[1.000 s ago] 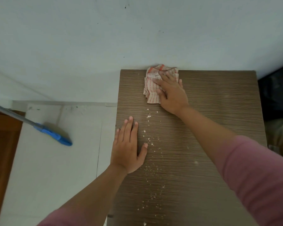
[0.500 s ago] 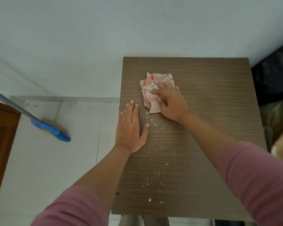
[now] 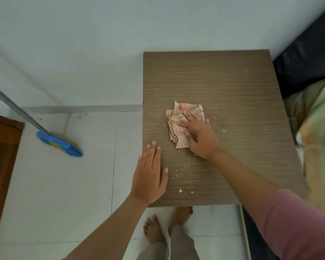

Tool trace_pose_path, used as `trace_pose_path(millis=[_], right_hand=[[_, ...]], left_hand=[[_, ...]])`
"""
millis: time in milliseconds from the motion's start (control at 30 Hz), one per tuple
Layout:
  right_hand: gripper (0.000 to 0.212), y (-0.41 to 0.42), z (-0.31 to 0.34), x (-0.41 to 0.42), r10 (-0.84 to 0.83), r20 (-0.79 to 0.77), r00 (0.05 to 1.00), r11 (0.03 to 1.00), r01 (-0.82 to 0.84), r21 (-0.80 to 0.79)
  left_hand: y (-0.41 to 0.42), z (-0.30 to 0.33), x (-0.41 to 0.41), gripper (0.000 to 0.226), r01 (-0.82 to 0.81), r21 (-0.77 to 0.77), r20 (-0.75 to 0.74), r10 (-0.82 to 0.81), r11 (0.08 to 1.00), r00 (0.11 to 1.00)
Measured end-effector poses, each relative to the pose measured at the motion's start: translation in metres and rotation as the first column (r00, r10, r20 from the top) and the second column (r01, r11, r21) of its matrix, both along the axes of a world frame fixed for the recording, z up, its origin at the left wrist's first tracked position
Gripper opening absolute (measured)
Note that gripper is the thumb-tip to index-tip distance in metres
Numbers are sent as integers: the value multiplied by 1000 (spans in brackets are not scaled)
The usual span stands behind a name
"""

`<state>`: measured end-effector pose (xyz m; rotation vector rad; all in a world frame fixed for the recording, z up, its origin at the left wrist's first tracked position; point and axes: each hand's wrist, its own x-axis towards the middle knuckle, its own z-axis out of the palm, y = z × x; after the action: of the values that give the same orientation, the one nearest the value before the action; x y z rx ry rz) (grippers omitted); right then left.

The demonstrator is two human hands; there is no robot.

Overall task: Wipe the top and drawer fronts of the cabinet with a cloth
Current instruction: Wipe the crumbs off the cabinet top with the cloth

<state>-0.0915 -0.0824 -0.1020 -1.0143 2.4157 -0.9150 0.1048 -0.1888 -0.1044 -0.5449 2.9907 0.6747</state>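
Note:
The brown wood-grain cabinet top fills the middle of the view; its drawer fronts are hidden below it. A crumpled white cloth with orange checks lies near the top's centre. My right hand presses flat on the cloth with straight fingers. At the top's left front edge, my left hand rests flat, fingers straight and holding nothing. Several pale crumbs are scattered on the wood between the two hands and toward the front edge.
A white wall stands behind the cabinet. On the white tiled floor to the left leans a mop with a blue head and grey pole. A brown wooden door is at far left, bedding at right. Bare feet show below the front edge.
My right hand has dragged the cloth from the back edge toward the centre of the top. The left hand has slid back toward the front left corner.

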Motion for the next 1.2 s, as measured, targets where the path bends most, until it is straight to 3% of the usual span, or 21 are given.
trace_pose_path(millis=[500,1200], right_hand=[[37,24,-1,40,-36,-41,999,999,36,-3],[39,89,-7,107,68,-124,990,998,-68,4]], left_hand=[[3,-8,1,64,-17,-51,9,18,999,1000],[5,-13,2,64,-51,-54,-163,42,997,986]])
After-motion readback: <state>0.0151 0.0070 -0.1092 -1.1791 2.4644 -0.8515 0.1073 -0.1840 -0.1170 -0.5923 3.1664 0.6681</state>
